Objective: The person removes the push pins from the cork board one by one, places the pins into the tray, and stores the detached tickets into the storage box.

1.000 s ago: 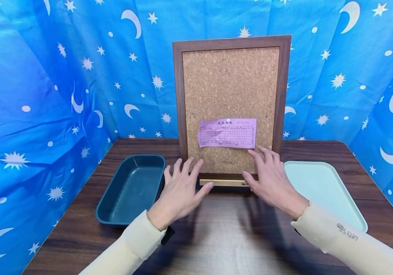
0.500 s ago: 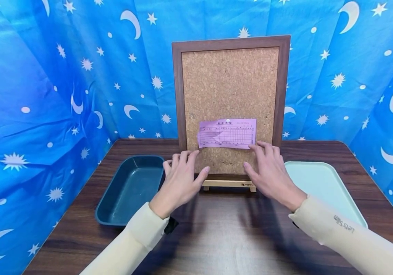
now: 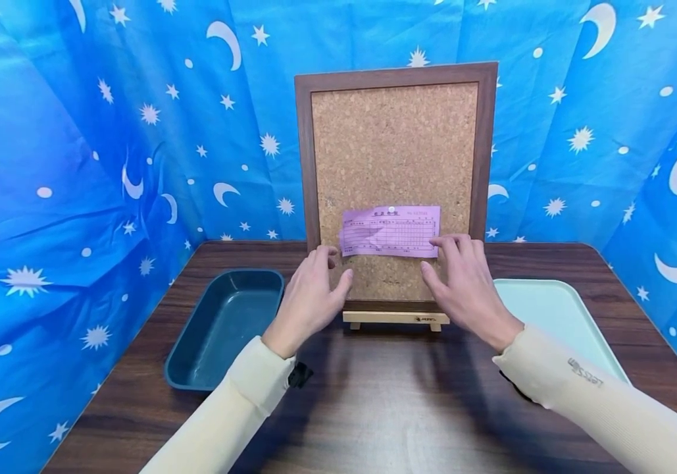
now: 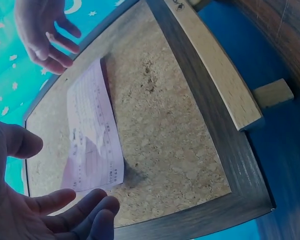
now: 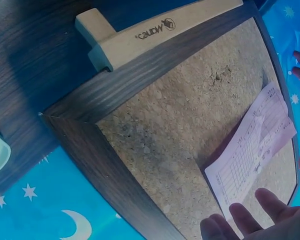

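Note:
A pink receipt form (image 3: 390, 232) with a printed grid hangs low on a cork board (image 3: 396, 151) in a dark wood frame. One small white pin (image 3: 391, 209) shows at the form's top edge. My left hand (image 3: 308, 293), fingers loosely bent and holding nothing, is at the form's lower left corner; the left wrist view has its fingertips (image 4: 97, 200) right by that end. On the other side, my right hand (image 3: 470, 286) has its index fingertip at the form's right edge, thumb apart from the fingers. The right wrist view shows fingers (image 5: 242, 217) close to the form's end.
The board leans on a light wooden easel ledge (image 3: 391, 318) with short feet, on a dark wood table (image 3: 368, 401). A deep teal tray (image 3: 214, 336) is at left, a pale mint tray (image 3: 551, 322) at right. Blue curtains (image 3: 137, 79) with stars and moons surround the table.
Both hands have moved up toward the form's sides, and the left hand's fingers, spread before, are now closer together and more bent. The form stays in place on the board.

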Action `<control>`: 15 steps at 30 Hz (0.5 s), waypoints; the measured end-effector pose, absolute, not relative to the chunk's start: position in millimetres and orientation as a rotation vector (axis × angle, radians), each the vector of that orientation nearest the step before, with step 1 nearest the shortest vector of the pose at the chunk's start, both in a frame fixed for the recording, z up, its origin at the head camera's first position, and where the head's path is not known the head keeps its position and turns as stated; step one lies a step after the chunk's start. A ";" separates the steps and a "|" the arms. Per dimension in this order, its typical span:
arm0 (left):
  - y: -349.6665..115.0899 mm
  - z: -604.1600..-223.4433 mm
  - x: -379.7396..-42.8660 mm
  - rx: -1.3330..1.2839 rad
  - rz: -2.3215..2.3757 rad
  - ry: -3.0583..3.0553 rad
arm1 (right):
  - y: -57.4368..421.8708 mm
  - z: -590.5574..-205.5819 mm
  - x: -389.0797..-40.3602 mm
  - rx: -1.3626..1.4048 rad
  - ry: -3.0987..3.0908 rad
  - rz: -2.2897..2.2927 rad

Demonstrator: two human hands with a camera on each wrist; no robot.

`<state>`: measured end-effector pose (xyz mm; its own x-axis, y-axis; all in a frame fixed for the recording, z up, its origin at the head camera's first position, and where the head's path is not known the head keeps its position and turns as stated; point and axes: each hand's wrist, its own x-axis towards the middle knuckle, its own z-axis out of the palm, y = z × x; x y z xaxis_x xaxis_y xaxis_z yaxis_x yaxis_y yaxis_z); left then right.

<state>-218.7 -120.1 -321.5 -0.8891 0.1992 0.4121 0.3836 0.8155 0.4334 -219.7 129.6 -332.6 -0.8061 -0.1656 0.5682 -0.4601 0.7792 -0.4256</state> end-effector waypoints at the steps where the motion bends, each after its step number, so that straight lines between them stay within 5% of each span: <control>1: -120.6 -321.6 -219.7 -0.435 -0.732 -2.647 | 129.0 -331.7 -220.6 0.466 -2.449 0.773; 15: -124.4 -323.4 -236.6 -0.302 -0.752 -2.683 | 123.9 -325.7 -234.5 0.466 -2.380 0.766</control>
<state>-236.6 -124.4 -323.4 -0.9206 0.1110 0.3745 0.2894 0.8377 0.4631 -234.5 123.9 -325.7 -0.7650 -0.1432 0.6279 -0.4826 0.7730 -0.4118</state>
